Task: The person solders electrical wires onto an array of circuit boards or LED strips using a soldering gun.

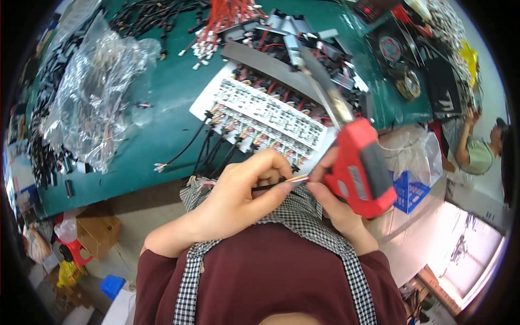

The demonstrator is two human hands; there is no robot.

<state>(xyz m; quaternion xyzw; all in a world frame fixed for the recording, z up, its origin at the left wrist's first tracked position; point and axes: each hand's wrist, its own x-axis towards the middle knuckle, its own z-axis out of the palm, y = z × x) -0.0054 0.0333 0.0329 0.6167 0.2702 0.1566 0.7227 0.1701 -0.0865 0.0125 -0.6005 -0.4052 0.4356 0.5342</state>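
Observation:
In front of my body, my left hand (pixel 246 187) is closed around a black cable (pixel 262 188). Thin coloured wires (pixel 297 179) come out of the cable's end, between my two hands. My right hand (pixel 333 203) pinches at the tips of these wires. Over the right hand lies a red and black gun-shaped tool (pixel 360 168) with a long metal nose, hiding part of the fingers; whether that hand also bears it cannot be told. Just beyond the hands rests a panel of small white circuit boards (pixel 271 114), with coloured wires and black cables along its near side.
A dark grey bar (pixel 276 70) lies along the panel's far side. Clear plastic bags (pixel 97 92) cover the left of the green table (pixel 157 130). Red wires (pixel 230 16) and black parts are heaped at the back. A tape roll (pixel 407 85) sits right; another person (pixel 479 149) is beyond.

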